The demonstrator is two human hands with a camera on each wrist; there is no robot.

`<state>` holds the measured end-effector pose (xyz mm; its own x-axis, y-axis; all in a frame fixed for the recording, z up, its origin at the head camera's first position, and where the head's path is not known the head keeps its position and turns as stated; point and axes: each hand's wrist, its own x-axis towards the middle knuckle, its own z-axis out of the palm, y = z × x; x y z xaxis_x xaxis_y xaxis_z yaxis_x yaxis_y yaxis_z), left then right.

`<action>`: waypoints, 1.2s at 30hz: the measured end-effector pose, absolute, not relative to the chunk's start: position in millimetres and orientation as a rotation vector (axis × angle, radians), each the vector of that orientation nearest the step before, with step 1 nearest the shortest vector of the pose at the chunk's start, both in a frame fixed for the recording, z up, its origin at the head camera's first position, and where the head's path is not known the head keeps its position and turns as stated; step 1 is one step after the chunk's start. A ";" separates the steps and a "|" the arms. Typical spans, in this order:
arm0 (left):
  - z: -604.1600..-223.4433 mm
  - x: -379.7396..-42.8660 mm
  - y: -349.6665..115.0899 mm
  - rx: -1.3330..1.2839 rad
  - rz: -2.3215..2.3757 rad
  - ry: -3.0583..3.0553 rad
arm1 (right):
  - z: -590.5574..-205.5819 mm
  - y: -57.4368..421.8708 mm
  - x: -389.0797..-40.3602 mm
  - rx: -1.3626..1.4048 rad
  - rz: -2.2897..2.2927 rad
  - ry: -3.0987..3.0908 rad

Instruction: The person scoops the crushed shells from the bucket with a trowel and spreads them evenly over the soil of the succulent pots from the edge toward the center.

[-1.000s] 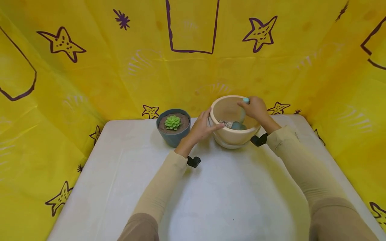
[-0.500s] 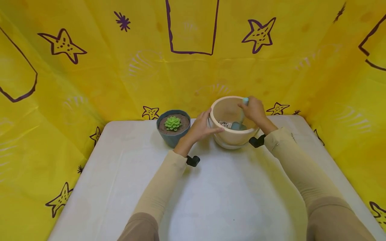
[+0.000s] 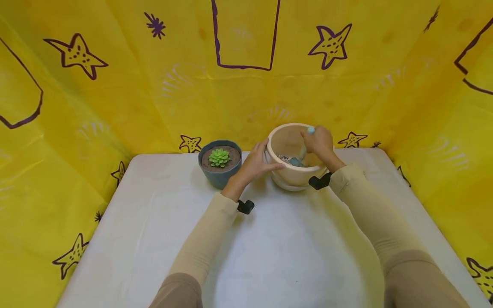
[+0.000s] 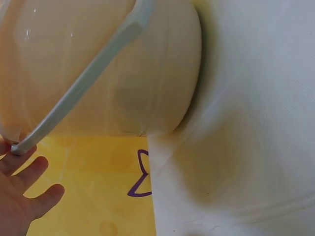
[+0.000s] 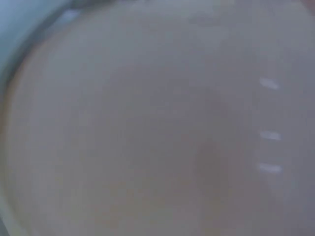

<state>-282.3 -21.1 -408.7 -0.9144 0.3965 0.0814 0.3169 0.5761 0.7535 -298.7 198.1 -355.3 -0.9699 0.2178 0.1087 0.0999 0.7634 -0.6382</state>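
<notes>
My left hand (image 3: 257, 163) lies against the near left side of a cream bucket (image 3: 294, 176), fingers spread along the rim and thumb over its front edge. In the left wrist view, its fingers (image 4: 32, 172) touch the bucket near the end of its pale handle (image 4: 83, 83). My right hand (image 3: 319, 141) grips the upright handle of a small blue-green trowel (image 3: 296, 162) inside the bucket. The trowel's blade dips into speckled grey gravel (image 3: 285, 158) at the bottom. Only the bucket's blurred inner wall (image 5: 157, 128) fills most of the right wrist view.
To the left of the bucket stands a blue-grey pot (image 3: 220, 177) with a green succulent (image 3: 219, 158) in brown soil. Both stand near the back edge of the white table (image 3: 269, 248). Yellow patterned sheeting (image 3: 239, 94) rises behind and on both sides.
My right hand has shifted left with the trowel, and its blade has slid left into the gravel, so less of it shows. The left hand has stayed on the bucket.
</notes>
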 end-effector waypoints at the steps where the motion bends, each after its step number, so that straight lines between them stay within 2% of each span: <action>1: -409.0 -282.3 -20.9 0.612 1.257 2.706 | -356.1 197.6 -299.0 -0.286 1.044 -2.773; 21: -413.5 -285.0 -23.6 0.645 1.298 2.683 | -358.6 191.0 -309.5 -0.486 1.420 -2.691; 36: -415.4 -284.6 -22.9 0.665 1.278 2.680 | -353.8 192.2 -310.6 -0.444 1.789 -2.605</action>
<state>-284.6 -22.9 -415.4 -0.8997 0.4259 0.0959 0.3426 0.5528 0.7596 -310.6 192.2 -353.8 -0.9600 0.1992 -0.1966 0.2550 0.3331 -0.9077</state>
